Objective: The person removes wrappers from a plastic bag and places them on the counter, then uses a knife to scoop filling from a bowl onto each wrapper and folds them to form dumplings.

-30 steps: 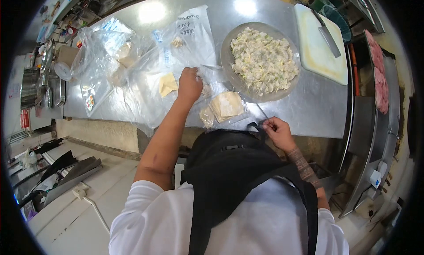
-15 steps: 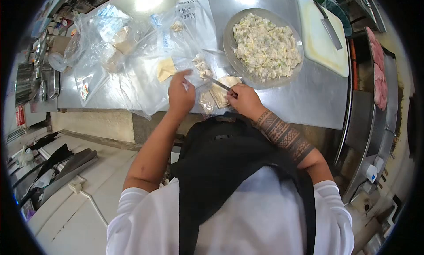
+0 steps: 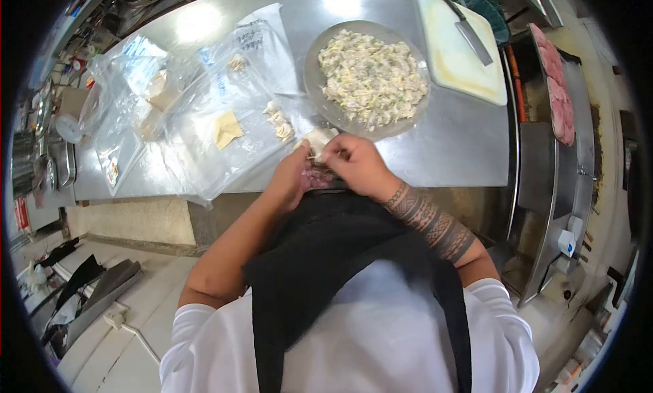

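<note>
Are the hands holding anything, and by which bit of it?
I can't tell for sure: the left hand and right hand meet at some pale dough, but the fingers hide any place of hold.

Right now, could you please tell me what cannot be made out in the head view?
All in the head view:
- Pale piece between the hands: far part, covered by right hand.
- Left hand: its grip, fingertips obscured at the piece.
- White bag: writing too blurred to read.
- Clear bag: contents, obscured by creased, shiny plastic.
</note>
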